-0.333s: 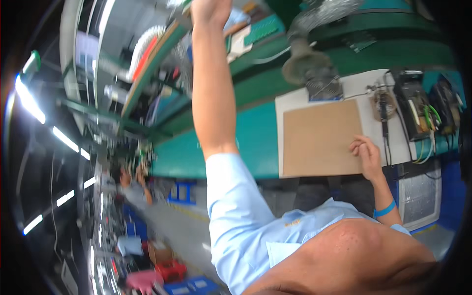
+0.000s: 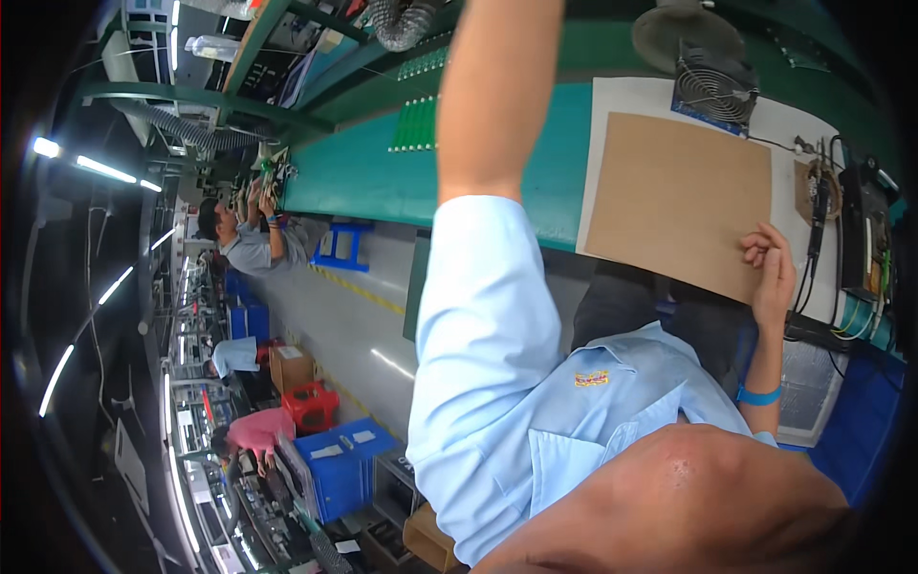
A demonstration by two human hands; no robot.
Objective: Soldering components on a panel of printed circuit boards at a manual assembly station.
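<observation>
The long green workbench [image 2: 382, 177] fills the upper half of the view, and a white mat [image 2: 612, 96] lies on it with a brown board [image 2: 674, 196] on top, the board's near edge overhanging the bench toward the person. The board looks like thin fibreboard or card: probably light and fairly stiff, flat with little to hook a finger under, so its free overhanging edge or near corner seems the best place to take it. The right hand [image 2: 773, 277] sits at that near right corner, fingers curled together against the board's edge and touching it; whether they actually pinch it I cannot tell. The left arm [image 2: 492, 96] stretches up past the top edge, so the left hand is out of sight. Beyond the board stands a small black fan [image 2: 717, 88], and to its right a soldering tool [image 2: 820, 206] rests by a tangle of cables.
</observation>
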